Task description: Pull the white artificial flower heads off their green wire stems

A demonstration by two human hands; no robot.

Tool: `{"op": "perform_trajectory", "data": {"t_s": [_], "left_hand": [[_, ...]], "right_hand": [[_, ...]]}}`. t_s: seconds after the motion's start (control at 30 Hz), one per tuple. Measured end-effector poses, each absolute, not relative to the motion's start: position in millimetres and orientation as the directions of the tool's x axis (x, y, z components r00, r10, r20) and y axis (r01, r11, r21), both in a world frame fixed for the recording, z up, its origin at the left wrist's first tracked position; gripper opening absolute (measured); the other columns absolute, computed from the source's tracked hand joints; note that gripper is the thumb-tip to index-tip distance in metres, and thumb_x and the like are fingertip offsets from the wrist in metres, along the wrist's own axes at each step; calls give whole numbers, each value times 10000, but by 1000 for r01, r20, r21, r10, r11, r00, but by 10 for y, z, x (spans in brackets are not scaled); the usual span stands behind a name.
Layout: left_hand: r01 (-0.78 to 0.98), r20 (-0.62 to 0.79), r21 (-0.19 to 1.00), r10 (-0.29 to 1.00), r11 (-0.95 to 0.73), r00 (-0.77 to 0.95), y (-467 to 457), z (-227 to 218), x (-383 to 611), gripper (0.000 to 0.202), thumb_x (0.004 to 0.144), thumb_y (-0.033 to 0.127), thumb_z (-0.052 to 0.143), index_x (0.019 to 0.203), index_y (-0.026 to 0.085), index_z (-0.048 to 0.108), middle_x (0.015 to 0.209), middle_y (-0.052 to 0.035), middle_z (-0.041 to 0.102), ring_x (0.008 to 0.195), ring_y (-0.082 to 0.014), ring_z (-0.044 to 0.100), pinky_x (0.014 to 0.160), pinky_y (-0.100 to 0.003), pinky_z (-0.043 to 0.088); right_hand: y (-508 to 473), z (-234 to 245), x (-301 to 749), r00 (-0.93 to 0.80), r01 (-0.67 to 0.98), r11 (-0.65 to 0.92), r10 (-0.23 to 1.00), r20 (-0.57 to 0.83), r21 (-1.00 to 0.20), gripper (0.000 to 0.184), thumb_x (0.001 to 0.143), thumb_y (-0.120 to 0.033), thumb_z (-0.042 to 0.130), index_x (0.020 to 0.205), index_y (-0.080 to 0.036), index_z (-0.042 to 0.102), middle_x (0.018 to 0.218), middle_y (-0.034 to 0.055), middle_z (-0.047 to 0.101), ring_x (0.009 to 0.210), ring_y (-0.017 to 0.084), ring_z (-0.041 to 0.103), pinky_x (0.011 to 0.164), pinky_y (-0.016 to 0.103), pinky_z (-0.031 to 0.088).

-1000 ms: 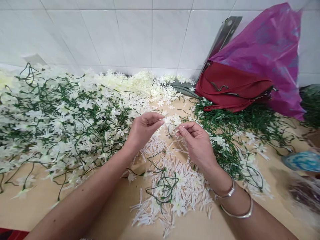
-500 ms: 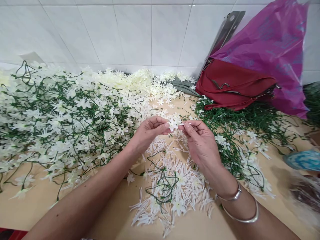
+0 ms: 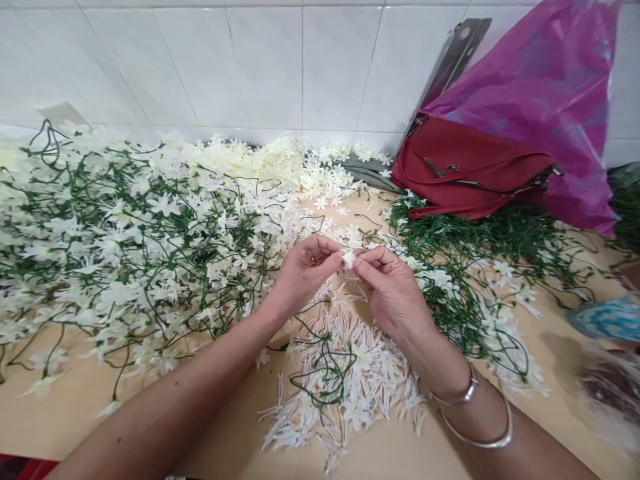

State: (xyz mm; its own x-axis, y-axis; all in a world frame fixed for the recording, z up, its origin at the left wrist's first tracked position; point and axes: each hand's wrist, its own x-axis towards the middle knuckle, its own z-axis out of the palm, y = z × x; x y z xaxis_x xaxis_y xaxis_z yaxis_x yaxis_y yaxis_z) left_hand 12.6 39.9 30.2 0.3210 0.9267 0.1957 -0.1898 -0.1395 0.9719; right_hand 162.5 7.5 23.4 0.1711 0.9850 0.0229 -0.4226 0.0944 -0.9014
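Head view: left hand (image 3: 300, 275) and right hand (image 3: 393, 295) pinch one flower (image 3: 349, 259), grips closed; flowered stems (image 3: 125, 247) heaped left, bare stems (image 3: 473, 257) right.

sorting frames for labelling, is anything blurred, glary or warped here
Head view: light is soft and even, with no harsh shadows; the left hand, right hand and the white flower pinched between them are sharp; the picture's right edge is smeared, the blue object there blurred; the tile wall lines splay, a wide-lens warp; mild sheen on the purple bag.
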Motion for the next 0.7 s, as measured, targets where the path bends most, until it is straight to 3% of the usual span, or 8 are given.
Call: {"op": "perform_trajectory", "data": {"t_s": [0.13, 0.3, 0.4, 0.53, 0.63, 0.7], "left_hand": [[-189, 305, 947, 909, -259, 282, 353, 261, 175, 83, 876, 217, 707, 924, 176, 653, 832, 3, 665, 749, -104, 608, 747, -253, 505], [-227, 214, 964, 902, -135, 374, 386, 210, 184, 159, 873, 288, 744, 961, 156, 729, 902, -44, 740, 833, -139, 667, 861, -311, 533], [-257, 142, 966, 876, -22, 461, 435, 197, 145, 180, 857, 322, 769, 931, 159, 759, 889, -40, 761, 825, -137, 686, 893, -324, 542], [-227, 81, 973, 860, 41, 503, 465, 189, 101, 190, 835, 332, 791, 928, 167, 772, 862, -30, 763, 805, -132, 694, 888, -326, 549], [-220, 104, 976, 864, 8, 493, 459, 207, 103, 211, 815, 308, 806, 955, 160, 750, 898, -31, 756, 830, -139, 693, 881, -327, 551], [-212, 139, 976, 881, -45, 452, 453, 244, 109, 242, 812, 282, 806, 1001, 157, 725, 970, -42, 751, 861, -142, 685, 879, -326, 546]], "right_hand": [[78, 220, 1602, 272, -361, 169, 960, 70, -917, 212, 627, -204, 886, 656, -221, 676, 829, -19, 703, 720, 100, 611, 727, 243, 517], [100, 208, 1661, 251, -298, 192, 961, 117, -935, 240, 678, -238, 881, 841, -245, 706, 804, -31, 684, 727, 119, 621, 716, 256, 524], [112, 182, 1732, 165, -128, 215, 967, 193, -968, 275, 770, -284, 837, 1027, -265, 741, 827, -24, 685, 734, 137, 619, 724, 286, 520], [118, 154, 1818, 117, 137, 292, 944, 308, -946, 83, 849, -296, 776, 915, -248, 761, 840, 1, 683, 771, 157, 598, 748, 311, 483], [125, 166, 1838, 141, 180, 344, 918, 371, -921, 52, 857, -285, 767, 842, -252, 730, 846, 3, 674, 820, 175, 617, 813, 333, 491], [133, 175, 1833, 140, 153, 381, 905, 402, -912, 72, 860, -287, 768, 829, -251, 713, 978, 24, 707, 971, 198, 652, 935, 360, 495]]}}
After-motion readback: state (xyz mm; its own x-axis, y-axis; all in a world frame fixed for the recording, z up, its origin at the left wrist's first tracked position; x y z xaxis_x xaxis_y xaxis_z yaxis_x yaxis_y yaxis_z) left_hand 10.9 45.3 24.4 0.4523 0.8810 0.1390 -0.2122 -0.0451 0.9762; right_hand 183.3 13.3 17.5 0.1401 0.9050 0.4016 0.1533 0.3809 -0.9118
